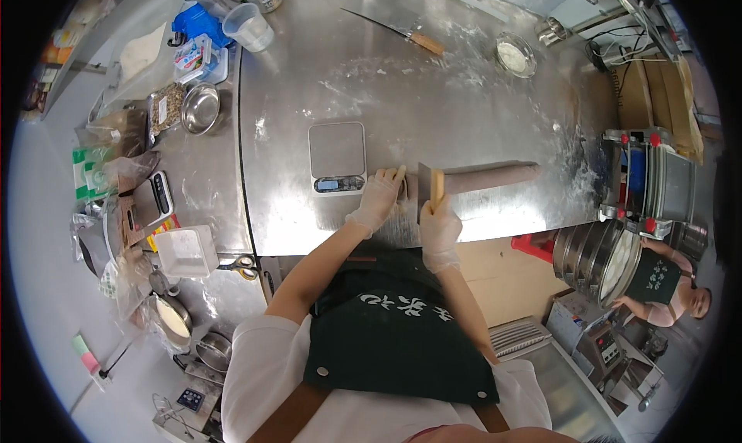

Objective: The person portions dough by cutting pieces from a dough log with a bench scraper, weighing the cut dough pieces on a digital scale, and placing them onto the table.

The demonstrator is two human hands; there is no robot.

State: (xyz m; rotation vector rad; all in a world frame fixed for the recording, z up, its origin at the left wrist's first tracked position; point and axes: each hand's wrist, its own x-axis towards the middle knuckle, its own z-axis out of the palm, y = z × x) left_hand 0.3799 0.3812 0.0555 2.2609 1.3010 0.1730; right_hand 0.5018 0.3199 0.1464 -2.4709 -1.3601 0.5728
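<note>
While the gloved right hand had its fingers clamped around the handle of a cutter, the blade stood at the left end of a long greyish-pink roll, which lay crosswise on the steel worktable. Gloved left hand was just left of the blade, fingers curled by a short piece; couldn't tell whether they gripped it. Digital scale sat just beside that hand, display lit. Progress looked early: the short piece seemed separate from the roll, or nearly so, but the cut itself was hidden. Most of the roll was in one length, seemingly uncut. No other cut pieces showed nearby. Long knife lay well apart, unheld.
</note>
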